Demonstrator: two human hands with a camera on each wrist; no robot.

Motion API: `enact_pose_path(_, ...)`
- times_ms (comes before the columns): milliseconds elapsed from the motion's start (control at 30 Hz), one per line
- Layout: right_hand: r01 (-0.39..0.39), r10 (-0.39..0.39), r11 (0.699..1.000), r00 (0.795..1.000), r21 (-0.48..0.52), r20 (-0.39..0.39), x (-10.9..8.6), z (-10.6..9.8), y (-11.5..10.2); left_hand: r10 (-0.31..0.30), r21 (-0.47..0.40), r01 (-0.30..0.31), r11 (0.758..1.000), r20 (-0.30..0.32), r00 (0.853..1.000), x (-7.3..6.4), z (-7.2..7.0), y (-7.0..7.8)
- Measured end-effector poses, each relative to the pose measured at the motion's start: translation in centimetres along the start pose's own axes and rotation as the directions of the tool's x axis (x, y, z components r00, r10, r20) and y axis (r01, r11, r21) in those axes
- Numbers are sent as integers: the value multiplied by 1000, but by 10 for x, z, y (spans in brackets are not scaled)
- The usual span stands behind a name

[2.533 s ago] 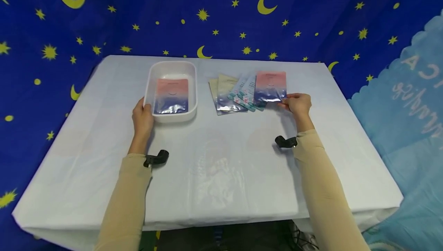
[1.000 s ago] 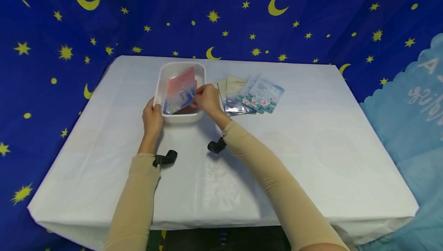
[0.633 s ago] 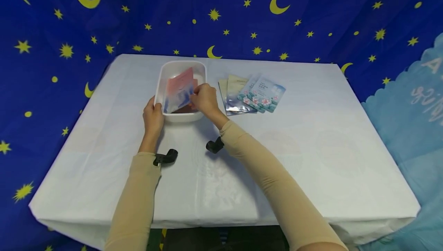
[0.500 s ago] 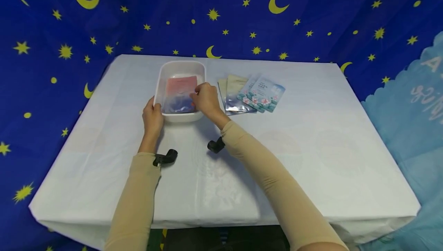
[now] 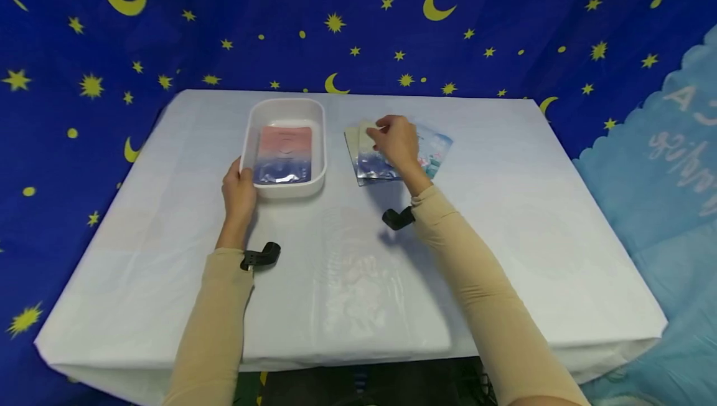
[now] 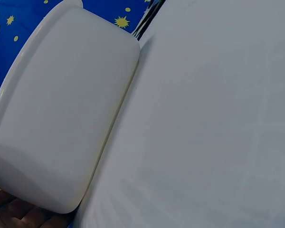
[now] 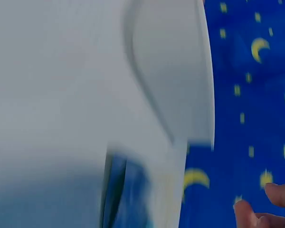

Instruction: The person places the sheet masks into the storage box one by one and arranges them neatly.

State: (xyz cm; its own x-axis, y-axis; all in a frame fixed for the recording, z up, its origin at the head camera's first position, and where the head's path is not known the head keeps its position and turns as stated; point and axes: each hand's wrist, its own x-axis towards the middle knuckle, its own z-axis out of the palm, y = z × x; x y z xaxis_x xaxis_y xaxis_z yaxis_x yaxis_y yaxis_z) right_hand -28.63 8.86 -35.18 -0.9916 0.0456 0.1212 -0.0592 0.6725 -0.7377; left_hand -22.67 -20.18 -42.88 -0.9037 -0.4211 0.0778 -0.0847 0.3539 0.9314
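Observation:
My left hand (image 5: 239,197) grips the near left corner of a white plastic basin (image 5: 321,144), thumb at the rim; in the left wrist view, fingers (image 6: 31,216) sit against its outer wall (image 6: 61,104). A pink-and-blue face mask packet (image 5: 284,152) lies flat inside, covering whatever is below it. Right of the basin, my right hand (image 5: 396,143) hovers over a fanned group of packets, partly hiding them. Beige-silver packets (image 5: 370,167) are on the left, light blue floral ones (image 5: 435,147) on the right. The right wrist view shows thumb and fingertips (image 7: 246,216) apart, holding nothing.
A white cloth covers the table (image 5: 358,281). Behind it hangs a blue curtain (image 5: 263,7) with yellow moons and stars. Each wrist carries a black camera mount (image 5: 261,256). A light blue fabric (image 5: 661,207) hangs at the right.
My right hand carried a pink-and-blue packet from the right side into the basin, let it go flat there, then moved back right over the other packets. The left hand stays on the basin.

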Motion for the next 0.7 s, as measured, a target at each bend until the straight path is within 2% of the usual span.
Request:
enact_pose_path(100,-113,113,992,994,-62,-11,4,-25,23,-1,-3,1,1000,9,1000,-1,-2,0)
enact_pose_path(200,-219,219,968,976,-123,-14,6,-47,49,2,1,-2,1000,12,1000,-1,-3,1)
enact_pose_path(300,-292,294,943,956,-157,-11,6,-61,74,1,-3,-1,1000,7,1000,0,-3,0)
enact_pose_path(467,-362,370,923,928,-132,39,1,-70,104,6,-15,-6,1000,-7,1000,1,-2,0)
enact_pose_path(700,-413,420,907,901,-83,103,-6,-67,122,5,-16,-5,1000,-7,1000,0,0,0)
